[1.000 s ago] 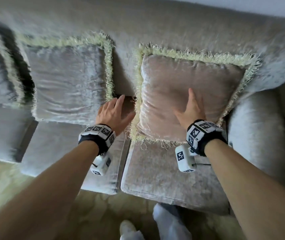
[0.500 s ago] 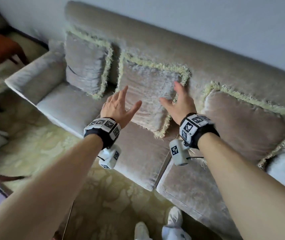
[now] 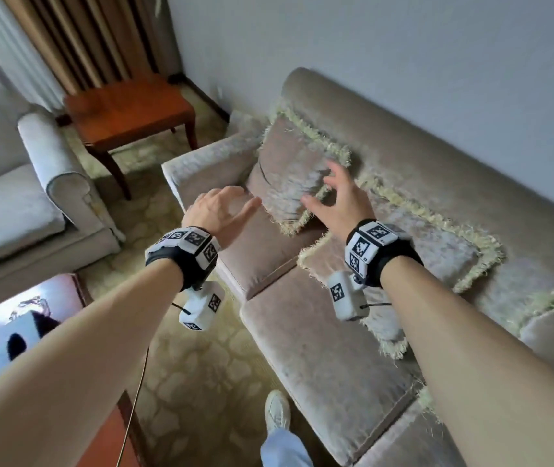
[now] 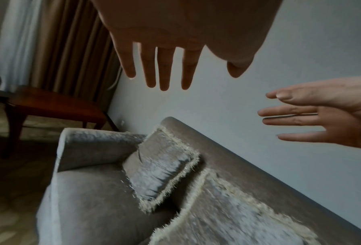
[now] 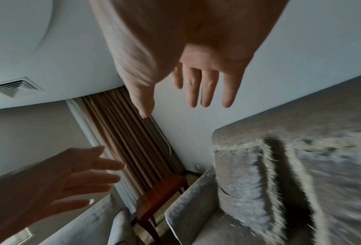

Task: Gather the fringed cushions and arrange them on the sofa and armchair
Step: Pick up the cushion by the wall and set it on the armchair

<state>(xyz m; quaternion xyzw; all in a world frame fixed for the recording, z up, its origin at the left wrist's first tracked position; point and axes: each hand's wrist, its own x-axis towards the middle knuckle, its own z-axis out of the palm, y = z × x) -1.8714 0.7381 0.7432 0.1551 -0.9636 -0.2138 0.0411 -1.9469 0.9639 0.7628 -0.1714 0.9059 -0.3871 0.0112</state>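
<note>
So the end fringed cushion [image 3: 289, 176] leans on the sofa [image 3: 437, 156] back by the armrest, just ahead of us. Left hand [image 3: 216, 205] and right hand [image 3: 336, 197] flank it, fingers spread, holding nothing, right slightly nearer.

You see a wooden side table [image 3: 127, 112] in the room's corner, before brown curtains [image 3: 97, 38], on patterned carpet [image 3: 194, 382].
</note>
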